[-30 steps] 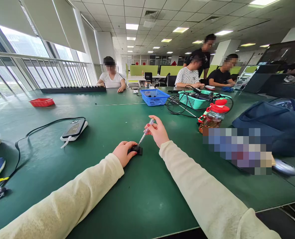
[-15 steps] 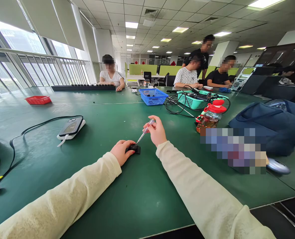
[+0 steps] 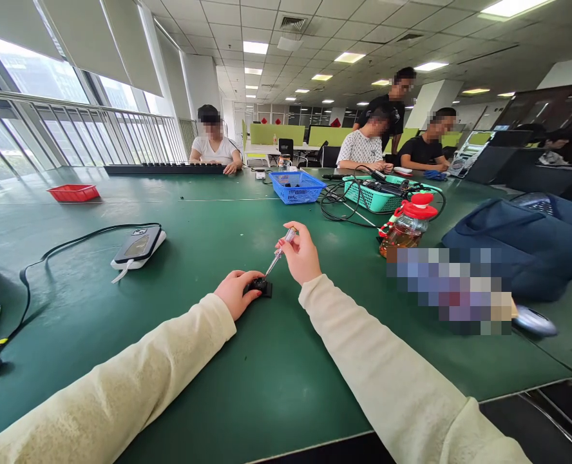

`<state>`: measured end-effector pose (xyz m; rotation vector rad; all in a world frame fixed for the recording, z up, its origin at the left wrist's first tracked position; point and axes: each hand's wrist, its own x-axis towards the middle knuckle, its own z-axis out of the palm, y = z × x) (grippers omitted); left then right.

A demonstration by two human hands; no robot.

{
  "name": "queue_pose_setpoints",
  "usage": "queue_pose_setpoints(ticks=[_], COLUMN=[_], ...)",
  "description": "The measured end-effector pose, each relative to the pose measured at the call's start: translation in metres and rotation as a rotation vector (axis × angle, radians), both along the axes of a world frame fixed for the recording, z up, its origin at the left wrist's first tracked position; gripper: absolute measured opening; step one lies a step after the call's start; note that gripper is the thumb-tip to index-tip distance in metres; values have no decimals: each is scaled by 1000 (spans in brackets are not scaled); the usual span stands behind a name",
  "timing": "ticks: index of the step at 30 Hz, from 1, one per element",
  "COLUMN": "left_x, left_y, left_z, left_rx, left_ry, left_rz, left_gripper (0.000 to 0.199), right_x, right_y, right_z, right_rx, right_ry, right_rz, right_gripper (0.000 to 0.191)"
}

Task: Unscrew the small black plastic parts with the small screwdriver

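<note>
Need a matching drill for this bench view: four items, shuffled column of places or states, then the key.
Items
1. screwdriver
2. black part
3. red tray
4. blue basket

Places or states
A. beside the teal basket
B. in the right hand, slanting
C. off to the left, on its own
D. held by the left hand, on the green surface

Pairs: 1-B, 2-D, 3-C, 4-A

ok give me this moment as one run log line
left hand: steadying black part | right hand: holding screwdriver, tip at part | blue basket: beyond hands
</note>
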<state>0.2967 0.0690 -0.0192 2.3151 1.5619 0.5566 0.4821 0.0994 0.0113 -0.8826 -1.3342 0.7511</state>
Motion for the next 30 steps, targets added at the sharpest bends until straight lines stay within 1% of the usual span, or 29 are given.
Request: queue_pose_setpoints(ticks=[3, 7, 13, 17, 21, 24, 26, 30], left_x=[1, 1, 1, 1, 0, 1, 1, 1], left_y=[-2, -4, -3, -3, -3, -3, -4, -5], left_z=[2, 3, 3, 2, 1, 1, 2, 4], left_rx=[-1, 2, -14, 2, 6, 12, 12, -4], left_ry=[-3, -16, -5, -11, -18, -27, -24, -18], left_rz=[-8, -11, 1, -8, -5, -6, -6, 1], left_gripper=[40, 40, 40, 38, 39, 39, 39, 40], right_x=[6, 12, 16, 15, 13, 11, 10, 9], right_y=[7, 13, 17, 18, 16, 12, 11, 11], right_z=[-3, -7, -15, -18, -15, -12, -10, -12], right_rx=[-109, -188, -306, -307, -231, -195, -201, -266], right_ry=[67, 94, 122, 132, 105, 82, 78, 110], right_rz=[-6, -16, -58, -51, -10, 22, 15, -6], right_gripper=[34, 42, 42, 38, 29, 27, 27, 33])
